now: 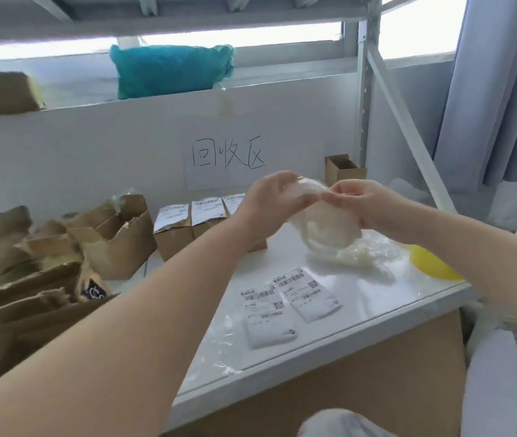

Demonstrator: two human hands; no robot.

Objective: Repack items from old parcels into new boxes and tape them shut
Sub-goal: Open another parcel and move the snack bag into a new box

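Nearest to us, the bare left forearm point(124, 326) runs up from the lower left corner. Beside it, a flat brown cardboard face point(345, 389) stands under the near edge of the white table point(393, 313), whose top is smooth and glossy with a straight, thin rim.

On the table near that edge lie two shipping labels point(266, 313), printed white rectangles with barcodes, side by side and slightly askew. A sheet of clear film point(219, 351) lies wrinkled to their left. The strip between the labels and the rim is bare.

Further in, a crumpled clear bag point(361, 253) rests on the table, with a smooth yellow object point(430, 263) just beside it at the right edge, partly hidden by the right arm.

Above the crumpled bag, both hands hold the white bundle point(326, 225) off the table. The left hand point(270, 200) curls its fingers over the top of it, and the right hand point(367, 203) pinches the same top edge. The bundle looks soft and is wrapped in clear plastic. The view is blurred, so we cannot tell its material.

To the left, torn parcels point(45, 247) of ragged brown cardboard lie heaped. Behind the left wrist stand small boxes point(173, 228), labelled on top and set in a close row. A small open box point(342, 168) sits at the back by the wall.

On the wall hangs a paper sign point(227, 156) with handwritten characters. Above it, a teal bag point(172, 70) sits on a shelf. A grey metal upright point(366, 89) and a pale curtain point(497, 89) close the right side.
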